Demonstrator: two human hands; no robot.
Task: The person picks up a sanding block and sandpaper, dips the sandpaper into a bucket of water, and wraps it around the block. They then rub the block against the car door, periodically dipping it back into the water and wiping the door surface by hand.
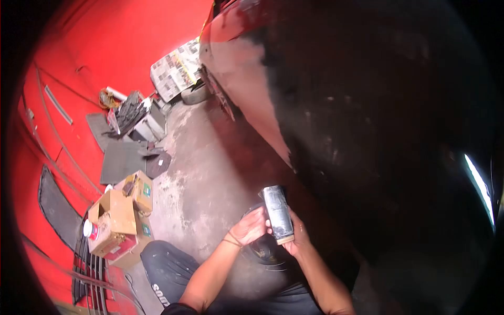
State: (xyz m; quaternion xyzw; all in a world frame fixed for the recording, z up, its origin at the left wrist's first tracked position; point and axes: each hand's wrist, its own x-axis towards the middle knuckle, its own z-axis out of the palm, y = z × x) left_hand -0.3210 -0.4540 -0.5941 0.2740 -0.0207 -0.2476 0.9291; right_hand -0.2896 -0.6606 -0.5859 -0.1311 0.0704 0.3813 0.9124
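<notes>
Across upper right of frame: big dark car body panel (pixel 367 105), sanded grey/black w/ red patches near its left edge. Red wall (pixel 105 47) fills upper left. Grey concrete floor (pixel 205 173) runs down the centre. Masked newspaper bundle (pixel 176 68) at top centre, by the panel edge. Cardboard boxes (pixel 123 215) at lower left, a can (pixel 90 230) w/ white top beside them. Lower centre: sanding block (pixel 278 214), dark and oblong, long axis near vertical w/ slight tilt, top end pointing up-left toward panel. Right hand (pixel 298 236) clamped round its lower end. Left hand (pixel 251 227) touching block's left side, fingers curled; grip not clear, can't tell.
</notes>
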